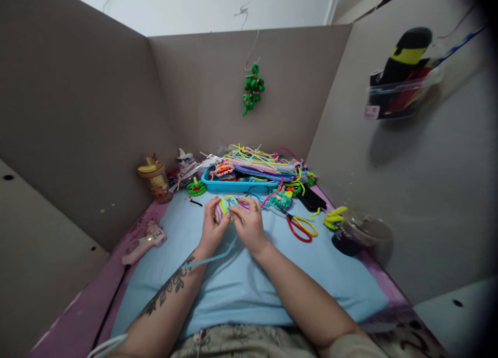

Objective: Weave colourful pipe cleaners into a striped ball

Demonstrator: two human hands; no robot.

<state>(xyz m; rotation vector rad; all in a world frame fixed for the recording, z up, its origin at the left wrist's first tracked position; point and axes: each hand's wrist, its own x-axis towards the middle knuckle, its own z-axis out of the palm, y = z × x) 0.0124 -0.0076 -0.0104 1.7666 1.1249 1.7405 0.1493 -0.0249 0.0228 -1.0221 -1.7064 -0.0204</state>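
Between my two hands is a small striped piece made of coloured pipe cleaners (221, 207), with yellow, pink, lilac and pale blue rows. My left hand (213, 219) wraps round its left side, thumb at the front. On its right side my right hand (249, 220) pinches with thumb and fingertips at a pale blue strand. A long light blue pipe cleaner (223, 254) trails from the piece down over my left forearm. Just beyond the hands, pink and blue strands (268, 198) lie near a teal pipe-cleaner figure (281, 198). My fingers partly hide the piece.
A blue tray (249, 186) heaped with pipe cleaners stands at the back. Scissors with red and yellow handles (301, 228) lie to the right, near a black phone-like object (311, 198). On the left are a pink glue gun (150, 241) and a cup (155, 179). Grey panels enclose three sides.
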